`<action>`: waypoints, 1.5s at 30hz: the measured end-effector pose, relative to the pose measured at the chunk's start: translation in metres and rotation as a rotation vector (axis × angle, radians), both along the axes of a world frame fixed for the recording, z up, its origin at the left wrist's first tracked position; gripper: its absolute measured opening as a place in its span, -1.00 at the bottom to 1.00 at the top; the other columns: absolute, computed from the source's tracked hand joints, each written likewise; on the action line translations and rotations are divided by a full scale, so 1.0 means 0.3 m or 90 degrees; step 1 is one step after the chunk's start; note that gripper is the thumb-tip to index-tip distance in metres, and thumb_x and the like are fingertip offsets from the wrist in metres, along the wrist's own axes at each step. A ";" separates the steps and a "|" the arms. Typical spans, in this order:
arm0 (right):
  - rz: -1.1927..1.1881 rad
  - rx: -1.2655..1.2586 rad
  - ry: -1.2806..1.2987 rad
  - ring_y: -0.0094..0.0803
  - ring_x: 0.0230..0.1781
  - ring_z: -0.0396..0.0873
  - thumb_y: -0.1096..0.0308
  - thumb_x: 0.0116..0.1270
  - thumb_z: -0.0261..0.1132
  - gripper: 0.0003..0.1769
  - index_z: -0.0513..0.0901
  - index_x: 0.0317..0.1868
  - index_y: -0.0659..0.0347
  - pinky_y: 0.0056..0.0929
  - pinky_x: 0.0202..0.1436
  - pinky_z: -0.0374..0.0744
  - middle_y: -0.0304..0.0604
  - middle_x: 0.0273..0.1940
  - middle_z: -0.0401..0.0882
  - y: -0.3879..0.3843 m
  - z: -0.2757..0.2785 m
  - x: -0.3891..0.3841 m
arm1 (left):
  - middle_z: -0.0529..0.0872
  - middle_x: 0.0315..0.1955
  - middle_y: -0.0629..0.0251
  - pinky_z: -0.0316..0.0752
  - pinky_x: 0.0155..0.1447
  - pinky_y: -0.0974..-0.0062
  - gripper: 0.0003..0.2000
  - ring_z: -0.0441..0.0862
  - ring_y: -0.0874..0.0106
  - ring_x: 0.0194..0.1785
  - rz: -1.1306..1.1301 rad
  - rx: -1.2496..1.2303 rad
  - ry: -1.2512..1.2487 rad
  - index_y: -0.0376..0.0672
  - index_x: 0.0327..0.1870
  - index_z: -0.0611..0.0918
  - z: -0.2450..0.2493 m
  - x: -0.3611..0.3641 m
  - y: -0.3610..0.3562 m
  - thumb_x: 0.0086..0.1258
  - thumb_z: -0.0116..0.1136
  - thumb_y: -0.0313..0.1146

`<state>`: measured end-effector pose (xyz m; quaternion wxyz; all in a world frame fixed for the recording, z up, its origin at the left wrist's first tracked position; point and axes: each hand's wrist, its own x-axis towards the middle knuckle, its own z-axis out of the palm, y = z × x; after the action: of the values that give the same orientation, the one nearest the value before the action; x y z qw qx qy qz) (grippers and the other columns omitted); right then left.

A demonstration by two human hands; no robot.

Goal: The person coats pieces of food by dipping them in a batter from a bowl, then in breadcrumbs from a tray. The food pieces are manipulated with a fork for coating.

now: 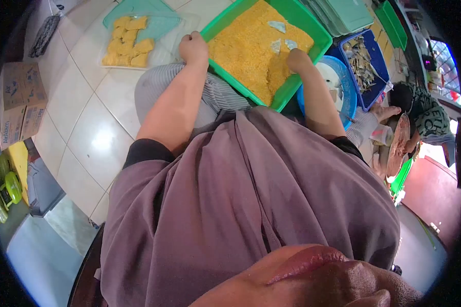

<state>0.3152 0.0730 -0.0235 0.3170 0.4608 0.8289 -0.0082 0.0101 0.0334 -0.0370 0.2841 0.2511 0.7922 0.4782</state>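
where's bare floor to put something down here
Bare white tiles between the cardboard box and the left arm, below the tray of breaded pieces. Crowded right of the green tray: blue bowl, fish tray.

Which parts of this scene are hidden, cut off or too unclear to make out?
All in the head view:
- Right hand: fingers buried in the breadcrumbs, so open or shut cannot be told.
- Left hand: fingertips hidden as it grips the green tray.
- Blue bowl: partly covered by the right forearm.
- Cardboard box: print too small to read.
- Corners: blacked out by the lens.
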 end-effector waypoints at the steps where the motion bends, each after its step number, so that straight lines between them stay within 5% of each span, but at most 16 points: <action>1: 0.030 -0.014 -0.001 -0.03 -0.26 0.64 0.36 0.08 0.13 -0.77 0.70 -0.48 0.27 -0.20 -0.17 0.59 0.12 -0.27 0.66 0.005 -0.001 -0.026 | 0.63 -0.47 -0.15 0.40 -0.16 0.12 -0.64 0.56 -0.05 -0.34 -0.002 0.000 0.009 -0.39 -0.46 0.57 -0.001 -0.001 0.001 0.22 -0.06 -0.19; 2: 0.059 -0.029 -0.003 -0.03 -0.26 0.65 0.37 0.08 0.13 -0.77 0.71 -0.48 0.26 -0.19 -0.17 0.59 0.13 -0.27 0.66 0.007 -0.002 -0.047 | 0.63 -0.47 -0.14 0.40 -0.17 0.12 -0.64 0.56 -0.05 -0.34 -0.006 -0.002 0.018 -0.40 -0.47 0.57 -0.001 -0.002 0.000 0.22 -0.06 -0.19; 5: -0.206 -0.118 0.125 0.03 -0.18 0.60 0.39 0.05 0.16 -0.71 0.68 -0.24 0.33 -0.19 -0.11 0.57 0.18 -0.18 0.62 0.061 -0.065 -0.090 | 0.62 -0.50 -0.15 0.40 -0.18 0.12 -0.64 0.56 -0.04 -0.36 0.004 0.011 0.037 -0.40 -0.49 0.57 0.007 0.003 -0.003 0.22 -0.06 -0.19; 8: -0.445 0.028 0.551 -0.02 -0.05 0.57 0.44 0.09 0.09 -0.50 0.51 0.10 0.36 -0.26 -0.06 0.54 0.16 -0.05 0.59 0.037 -0.121 -0.136 | 0.61 -0.51 -0.16 0.40 -0.18 0.12 -0.64 0.57 -0.05 -0.37 0.005 0.006 0.023 -0.40 -0.51 0.57 0.020 0.008 -0.006 0.22 -0.06 -0.20; 11: -0.268 -0.093 0.560 -0.10 0.05 0.52 0.44 0.11 0.06 -0.34 0.28 0.31 0.32 -0.25 0.01 0.51 0.12 0.08 0.52 0.025 0.009 -0.228 | 0.61 -0.51 -0.18 0.39 -0.19 0.11 -0.64 0.56 -0.05 -0.37 0.005 0.027 0.027 -0.41 -0.52 0.57 0.004 0.004 -0.006 0.21 -0.06 -0.21; 14: -0.225 -0.215 0.534 -0.08 0.07 0.51 0.28 0.20 0.14 -0.34 0.26 0.32 0.29 -0.19 0.04 0.49 0.11 0.12 0.49 0.033 0.152 -0.269 | 0.60 -0.53 0.01 0.37 -0.20 0.22 -0.67 0.51 0.14 -0.42 -0.001 0.010 0.027 -0.35 -0.49 0.54 0.027 0.005 -0.015 0.24 -0.04 -0.20; 17: -0.365 -0.230 0.304 -0.10 0.09 0.50 0.09 0.22 0.23 -0.28 0.27 0.32 0.25 -0.21 0.04 0.49 0.09 0.15 0.46 -0.012 0.234 -0.287 | 0.62 -0.51 -0.02 0.38 -0.20 0.22 -0.66 0.53 0.12 -0.39 0.006 0.009 0.006 -0.37 -0.45 0.57 -0.012 0.001 0.001 0.24 -0.04 -0.20; 20: -0.443 -0.211 0.279 -0.16 0.08 0.51 -0.07 0.17 0.30 -0.21 0.32 0.28 0.26 -0.30 0.00 0.53 0.06 0.12 0.49 -0.034 0.036 -0.275 | 0.64 -0.46 -0.07 0.39 -0.18 0.22 -0.65 0.56 0.08 -0.35 -0.006 -0.022 -0.018 -0.40 -0.39 0.58 0.007 0.001 -0.002 0.24 -0.04 -0.20; 23: -0.619 -0.257 0.558 -0.21 0.08 0.51 0.00 0.17 0.33 -0.26 0.35 0.22 0.31 -0.35 -0.01 0.54 0.03 0.10 0.50 -0.038 -0.090 -0.270 | 0.62 -0.49 -0.17 0.42 -0.18 0.10 -0.66 0.58 -0.07 -0.34 0.024 0.007 0.038 -0.39 -0.48 0.59 -0.020 0.005 0.007 0.20 -0.05 -0.21; 26: -0.797 -0.561 0.975 -0.24 0.07 0.51 0.08 0.17 0.34 -0.32 0.39 0.17 0.36 -0.33 0.02 0.54 0.02 0.08 0.51 -0.055 0.080 -0.325 | 0.62 -0.48 -0.17 0.41 -0.18 0.07 -0.66 0.58 -0.09 -0.34 0.031 0.008 0.013 -0.38 -0.46 0.60 0.022 0.012 -0.006 0.20 -0.04 -0.21; 29: -0.721 -0.470 1.022 -0.32 -0.06 0.59 0.18 0.14 0.37 -0.46 0.51 0.05 0.32 -0.36 -0.09 0.58 -0.07 -0.04 0.59 0.060 0.096 -0.312 | 0.63 -0.47 -0.17 0.42 -0.17 0.08 -0.66 0.58 -0.09 -0.33 0.028 0.013 0.041 -0.37 -0.45 0.60 -0.002 0.008 -0.002 0.21 -0.04 -0.20; 32: -0.423 -0.188 0.729 -0.24 -0.06 0.59 0.19 0.03 0.44 -0.36 0.47 0.12 0.24 -0.35 -0.04 0.58 -0.08 -0.06 0.60 0.156 0.194 -0.348 | 0.63 -0.46 -0.17 0.42 -0.17 0.08 -0.66 0.58 -0.09 -0.33 0.031 0.010 0.017 -0.37 -0.44 0.60 -0.006 0.008 0.002 0.21 -0.04 -0.20; 35: 0.033 -0.017 0.464 -0.16 -0.04 0.57 0.21 -0.05 0.47 -0.25 0.41 0.19 0.19 -0.30 -0.05 0.57 -0.03 0.01 0.56 0.295 0.005 -0.325 | 0.63 -0.46 -0.17 0.43 -0.17 0.09 -0.66 0.58 -0.09 -0.33 0.027 0.017 0.031 -0.37 -0.43 0.61 0.010 0.010 -0.005 0.21 -0.04 -0.20; 38: 0.060 -0.029 0.439 -0.13 0.03 0.51 0.29 0.00 0.43 -0.28 0.41 0.22 0.24 -0.34 0.13 0.46 0.02 0.06 0.54 0.249 -0.033 -0.357 | 0.63 -0.46 -0.16 0.43 -0.17 0.09 -0.66 0.58 -0.08 -0.33 0.021 0.009 0.032 -0.37 -0.43 0.60 0.012 0.008 -0.007 0.21 -0.04 -0.19; 41: -0.137 -0.246 0.436 -0.16 0.10 0.47 0.30 0.02 0.42 -0.23 0.36 0.28 0.21 -0.34 0.13 0.45 -0.01 0.12 0.49 0.247 -0.017 -0.355 | 0.64 -0.45 -0.13 0.41 -0.15 0.20 -0.65 0.58 0.03 -0.32 0.016 0.002 0.044 -0.39 -0.42 0.60 0.006 0.008 -0.003 0.21 -0.04 -0.20; 45: -0.369 -0.383 0.507 -0.25 -0.09 0.50 0.20 -0.01 0.44 -0.19 0.35 0.28 0.16 -0.35 -0.15 0.53 -0.07 0.06 0.48 0.200 0.006 -0.333 | 0.63 -0.46 -0.14 0.42 -0.16 0.11 -0.66 0.58 -0.07 -0.32 0.019 0.023 0.024 -0.36 -0.44 0.60 0.003 0.006 -0.005 0.21 -0.03 -0.20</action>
<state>0.2154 0.1331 -0.0216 0.0827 0.5200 0.6855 -0.5029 0.0119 0.0318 -0.0362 0.2572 0.2534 0.7923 0.4919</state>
